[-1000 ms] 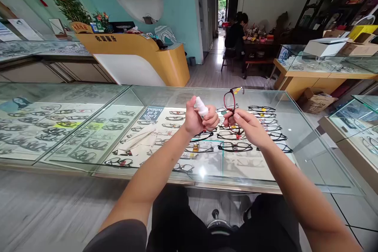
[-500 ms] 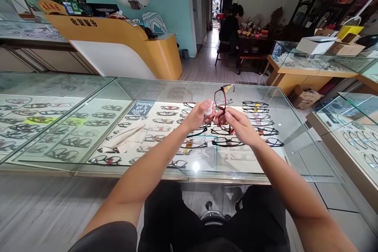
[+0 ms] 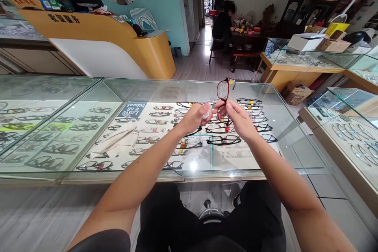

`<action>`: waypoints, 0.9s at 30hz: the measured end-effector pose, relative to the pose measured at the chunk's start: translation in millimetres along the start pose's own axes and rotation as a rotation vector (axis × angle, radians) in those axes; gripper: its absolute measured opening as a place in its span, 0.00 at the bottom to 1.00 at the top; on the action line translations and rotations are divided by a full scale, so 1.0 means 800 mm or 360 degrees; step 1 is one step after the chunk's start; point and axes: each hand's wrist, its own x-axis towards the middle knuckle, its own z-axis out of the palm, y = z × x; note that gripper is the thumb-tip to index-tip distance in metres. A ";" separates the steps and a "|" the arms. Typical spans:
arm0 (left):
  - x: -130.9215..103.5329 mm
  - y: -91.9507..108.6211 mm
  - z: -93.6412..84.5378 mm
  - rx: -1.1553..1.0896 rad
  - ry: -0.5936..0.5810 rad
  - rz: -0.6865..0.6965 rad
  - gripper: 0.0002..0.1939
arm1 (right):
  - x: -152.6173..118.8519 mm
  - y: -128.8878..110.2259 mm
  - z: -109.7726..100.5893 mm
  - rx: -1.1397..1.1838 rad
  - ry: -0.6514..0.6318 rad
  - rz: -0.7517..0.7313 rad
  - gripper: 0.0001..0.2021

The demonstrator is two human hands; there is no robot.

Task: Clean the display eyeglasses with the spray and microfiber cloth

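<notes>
My left hand [image 3: 194, 117] is closed round a small white spray bottle [image 3: 206, 114], mostly hidden by the fingers. My right hand [image 3: 238, 117] pinches a pair of dark red eyeglasses [image 3: 223, 89] near the bridge, standing on end above the glass counter. Their upper lens shows speckles like droplets, and a yellow tag hangs by one temple. Fingers cover part of the lower lens. The bottle is just left of the glasses. A cream cloth [image 3: 118, 140] lies crumpled on the counter to the left of my hands.
Below my hands, the glass display counter [image 3: 193, 165] holds rows of eyeglass frames. Another showcase [image 3: 354, 141] stands at the right, and boxes [image 3: 307, 42] sit on one farther back. An orange reception desk [image 3: 156, 53] is beyond; a person [image 3: 221, 25] sits at a far table.
My view has turned slightly right. The glasses have rotated in my right hand, and the upper lens now looks speckled. Both hands keep their hold.
</notes>
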 end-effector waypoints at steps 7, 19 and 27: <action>-0.003 0.000 0.010 0.0376 -0.0173 -0.0083 0.36 | 0.001 0.003 -0.001 0.0142 0.0054 0.0043 0.22; 0.004 0.011 -0.047 0.0018 0.0592 0.0141 0.42 | 0.001 0.000 -0.005 0.0160 0.0092 0.0040 0.20; 0.026 -0.037 -0.154 -0.0126 0.1407 -0.0115 0.16 | 0.000 -0.001 -0.006 0.0123 0.0130 0.0061 0.22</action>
